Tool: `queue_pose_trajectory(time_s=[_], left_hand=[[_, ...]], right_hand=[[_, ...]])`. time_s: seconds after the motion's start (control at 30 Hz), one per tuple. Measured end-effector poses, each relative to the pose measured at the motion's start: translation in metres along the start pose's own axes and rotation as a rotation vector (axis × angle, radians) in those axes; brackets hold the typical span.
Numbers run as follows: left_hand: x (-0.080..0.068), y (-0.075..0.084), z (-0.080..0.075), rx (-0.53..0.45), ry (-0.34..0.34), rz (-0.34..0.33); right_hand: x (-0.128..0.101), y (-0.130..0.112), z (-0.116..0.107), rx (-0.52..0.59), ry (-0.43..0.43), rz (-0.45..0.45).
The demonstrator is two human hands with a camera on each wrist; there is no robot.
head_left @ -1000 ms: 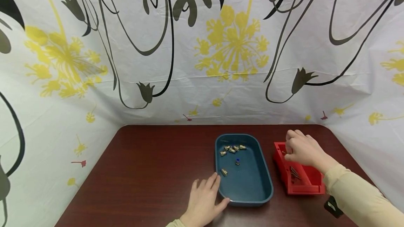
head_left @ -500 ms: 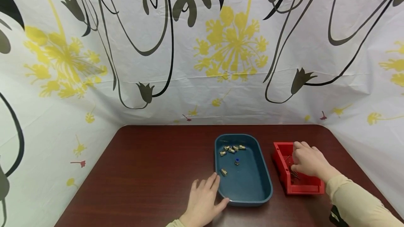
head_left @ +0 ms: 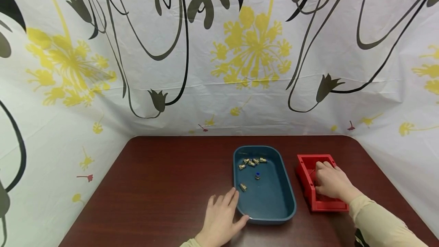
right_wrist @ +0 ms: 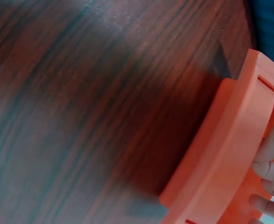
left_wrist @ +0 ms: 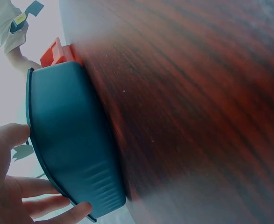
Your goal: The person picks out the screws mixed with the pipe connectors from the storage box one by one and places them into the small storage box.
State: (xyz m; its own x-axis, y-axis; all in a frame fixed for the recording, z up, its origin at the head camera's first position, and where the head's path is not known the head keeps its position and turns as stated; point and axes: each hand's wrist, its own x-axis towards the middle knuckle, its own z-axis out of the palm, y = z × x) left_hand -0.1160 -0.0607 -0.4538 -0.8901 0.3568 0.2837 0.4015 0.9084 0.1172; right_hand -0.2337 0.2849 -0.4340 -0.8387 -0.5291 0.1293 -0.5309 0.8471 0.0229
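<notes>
My left hand (head_left: 221,218) lies against the near left corner of the blue tray (head_left: 274,201), its fingers spread and touching the rim. In the left wrist view the fingertips (left_wrist: 83,208) meet the tray's edge. Several small brass fittings (head_left: 252,164) lie in the tray, mostly towards the far end, with one blue-topped fitting (head_left: 257,176) near the middle. My right hand (head_left: 330,180) reaches down into the red bin (head_left: 313,201), fingers bent. The right wrist view shows its fingers (right_wrist: 270,170) inside the bin wall; whether they hold anything is hidden.
Tray and bin stand side by side on a dark wooden table (head_left: 164,186), a narrow gap between them. Behind the table hangs a white cloth (head_left: 205,106) with flower prints.
My right hand has moved from the bin's far end nearer and lower, deeper into it. The left hand and the tray have kept their place.
</notes>
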Motion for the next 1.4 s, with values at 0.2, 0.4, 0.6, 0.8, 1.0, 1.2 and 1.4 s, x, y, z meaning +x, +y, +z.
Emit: queue_pose_trajectory(time_s=[0.2,0.4,0.6,0.8,1.0,1.2,1.4], left_hand=[[0.0,0.0,0.0,0.006,0.018,0.005],[0.0,0.0,0.001,0.007,0.022,0.005],[0.0,0.001,0.001,0.006,0.024,0.004],[0.0,0.002,0.002,0.007,0.034,0.01],[0.001,0.001,0.002,0.005,0.023,0.006],[0.002,0.0,0.001,0.007,0.006,0.004],[0.002,0.0,0.001,0.021,0.004,0.008]], right_hand=[[0.001,0.0,0.006,0.009,-0.005,0.01],[0.001,0.001,0.011,0.012,-0.019,0.023],[-0.001,0.001,0.013,0.005,-0.044,0.039],[-0.002,0.001,0.012,0.004,-0.047,0.035],[-0.002,0.0,0.002,0.0,0.01,0.007],[-0.003,0.001,-0.013,0.005,0.061,0.011],[-0.002,0.0,-0.028,0.021,0.15,0.042]])
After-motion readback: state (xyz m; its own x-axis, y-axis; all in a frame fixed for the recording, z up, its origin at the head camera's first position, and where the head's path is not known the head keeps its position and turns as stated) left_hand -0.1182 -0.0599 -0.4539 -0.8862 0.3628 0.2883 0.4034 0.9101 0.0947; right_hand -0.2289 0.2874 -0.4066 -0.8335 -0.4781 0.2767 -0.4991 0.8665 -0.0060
